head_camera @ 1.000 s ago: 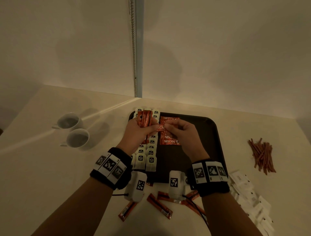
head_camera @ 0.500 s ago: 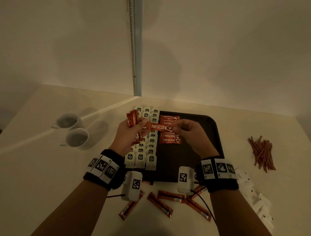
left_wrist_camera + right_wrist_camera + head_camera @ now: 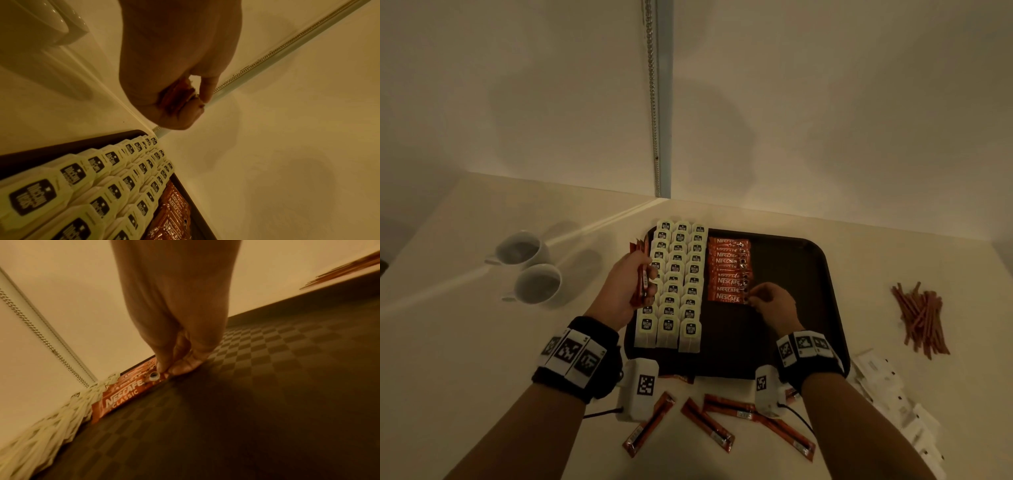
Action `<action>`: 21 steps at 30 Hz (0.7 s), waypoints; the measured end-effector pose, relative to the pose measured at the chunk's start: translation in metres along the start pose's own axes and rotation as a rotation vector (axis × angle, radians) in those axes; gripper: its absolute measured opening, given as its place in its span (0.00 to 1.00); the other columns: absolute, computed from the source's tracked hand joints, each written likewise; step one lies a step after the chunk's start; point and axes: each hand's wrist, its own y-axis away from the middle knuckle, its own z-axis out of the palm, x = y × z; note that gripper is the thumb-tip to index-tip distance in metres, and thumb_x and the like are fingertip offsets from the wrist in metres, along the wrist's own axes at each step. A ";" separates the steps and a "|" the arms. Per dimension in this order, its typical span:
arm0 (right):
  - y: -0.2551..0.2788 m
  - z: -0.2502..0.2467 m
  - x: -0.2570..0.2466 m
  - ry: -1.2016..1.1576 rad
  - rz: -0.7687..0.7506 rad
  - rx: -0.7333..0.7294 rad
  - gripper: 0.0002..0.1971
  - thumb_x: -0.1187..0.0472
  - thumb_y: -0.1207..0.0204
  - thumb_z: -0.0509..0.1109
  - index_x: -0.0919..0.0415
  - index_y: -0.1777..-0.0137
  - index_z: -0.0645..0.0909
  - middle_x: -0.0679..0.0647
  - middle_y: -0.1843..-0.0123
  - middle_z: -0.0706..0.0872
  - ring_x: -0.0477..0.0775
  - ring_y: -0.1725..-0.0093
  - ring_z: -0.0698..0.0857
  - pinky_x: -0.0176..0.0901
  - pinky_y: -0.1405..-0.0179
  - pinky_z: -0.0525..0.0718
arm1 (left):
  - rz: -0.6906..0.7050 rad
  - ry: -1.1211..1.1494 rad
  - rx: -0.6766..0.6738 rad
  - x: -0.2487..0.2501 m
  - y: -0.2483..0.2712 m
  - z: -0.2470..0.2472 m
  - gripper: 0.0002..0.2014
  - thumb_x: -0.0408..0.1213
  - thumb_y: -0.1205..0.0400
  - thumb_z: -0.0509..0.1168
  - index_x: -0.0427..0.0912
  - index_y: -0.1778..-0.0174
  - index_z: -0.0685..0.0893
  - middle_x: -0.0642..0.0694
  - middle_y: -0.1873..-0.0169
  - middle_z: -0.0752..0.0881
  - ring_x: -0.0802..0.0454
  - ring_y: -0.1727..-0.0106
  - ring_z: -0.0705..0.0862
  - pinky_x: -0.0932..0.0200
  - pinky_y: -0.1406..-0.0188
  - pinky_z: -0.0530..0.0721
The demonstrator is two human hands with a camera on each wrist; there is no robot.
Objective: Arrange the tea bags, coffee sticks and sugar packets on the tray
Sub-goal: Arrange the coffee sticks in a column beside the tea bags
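- Cream table (image 3: 465,342) in a dim wall corner; dark tray (image 3: 791,342) in the middle.
- Tea bags (image 3: 676,284) fill three columns on the tray's left side; beside them, a column of coffee sticks (image 3: 727,270).
- Right hand (image 3: 770,303) pinches the end of the nearest laid stick (image 3: 121,397) (thumb and fingertip together on it).
- Left hand (image 3: 625,291) grips a bundle of sticks (image 3: 642,274) above the tray's left edge.
- Sugar packets (image 3: 893,397) lie off the tray, right; loose sticks (image 3: 709,425) lie in front.

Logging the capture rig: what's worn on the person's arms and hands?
Bare forearms, no sleeves or gloves. Each wrist has a black band with white square-code tags; the right band matches. A white camera box with a code tag and a thin black cable hangs at each wrist.
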 end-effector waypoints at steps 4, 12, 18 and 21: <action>-0.003 0.005 -0.005 -0.008 0.012 0.067 0.08 0.65 0.24 0.70 0.57 0.47 0.82 0.50 0.43 0.82 0.45 0.46 0.78 0.44 0.39 0.78 | -0.003 0.001 0.012 0.002 0.001 0.001 0.03 0.34 0.16 0.55 0.42 0.53 0.73 0.48 0.72 0.77 0.55 0.80 0.72 0.67 0.85 0.67; -0.002 0.008 -0.009 -0.007 0.022 0.081 0.08 0.65 0.24 0.70 0.58 0.46 0.81 0.53 0.43 0.83 0.44 0.48 0.78 0.37 0.46 0.75 | -0.006 -0.016 0.020 0.000 0.003 0.003 0.07 0.34 0.16 0.56 0.39 0.52 0.79 0.45 0.67 0.81 0.53 0.74 0.82 0.65 0.82 0.77; -0.001 0.009 -0.012 -0.014 0.039 0.068 0.08 0.65 0.24 0.70 0.59 0.46 0.81 0.53 0.44 0.82 0.44 0.49 0.78 0.36 0.48 0.75 | 0.043 -0.090 -0.077 -0.003 0.006 0.005 0.05 0.33 0.17 0.64 0.37 0.51 0.85 0.43 0.62 0.89 0.54 0.70 0.87 0.65 0.78 0.82; 0.000 0.008 -0.012 -0.004 0.046 0.068 0.08 0.63 0.24 0.71 0.58 0.46 0.80 0.52 0.44 0.82 0.44 0.50 0.78 0.36 0.50 0.76 | 0.086 -0.133 -0.096 -0.004 0.005 0.006 0.05 0.30 0.20 0.67 0.36 0.50 0.84 0.44 0.66 0.89 0.54 0.71 0.87 0.66 0.77 0.80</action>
